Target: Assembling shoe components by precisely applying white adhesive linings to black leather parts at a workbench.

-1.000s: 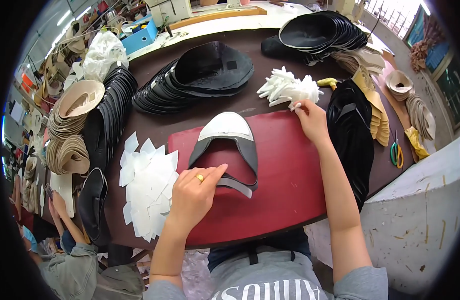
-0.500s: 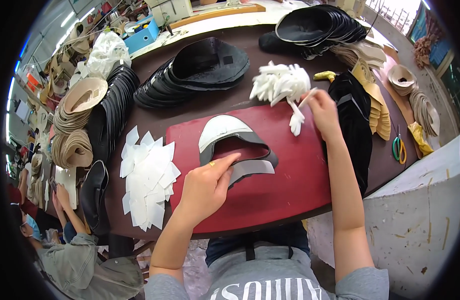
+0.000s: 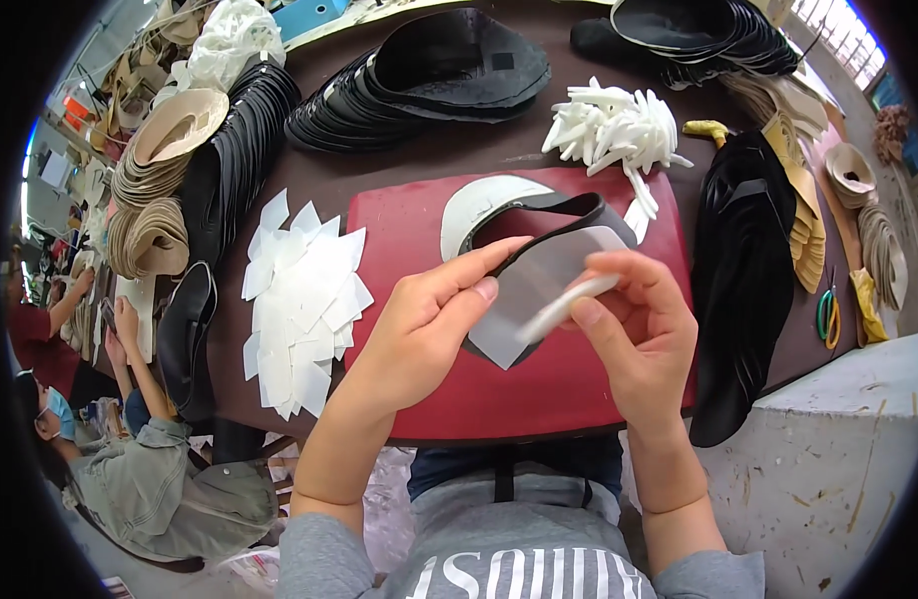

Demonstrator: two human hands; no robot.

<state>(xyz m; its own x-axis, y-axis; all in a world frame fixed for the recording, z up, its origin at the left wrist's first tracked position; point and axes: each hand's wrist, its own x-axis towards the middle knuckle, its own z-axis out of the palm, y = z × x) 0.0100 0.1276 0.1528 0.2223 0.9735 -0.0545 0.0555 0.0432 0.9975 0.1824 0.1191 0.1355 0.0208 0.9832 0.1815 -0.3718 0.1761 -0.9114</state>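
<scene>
In the middle, my left hand pinches the edge of a black shoe upper between thumb and fingers. A white curved piece covers its far end, and a pale grey panel on its near side faces up. Over that panel, my right hand holds a slim white piece, blurred by motion, between thumb and fingers. I cannot make out whether the piece touches the panel. Beyond the right hand lies a heap of similar white pieces, a few of them trailing toward the upper.
A red mat lies under the work. Left of it is a pile of flat white sheets. Stacks of black uppers and beige uppers surround it. Black fabric and scissors lie right. Another person sits at left.
My right hand has come from the white heap to the upper, bringing a white piece. The upper has been tilted, so its grey panel shows more. The view has shifted.
</scene>
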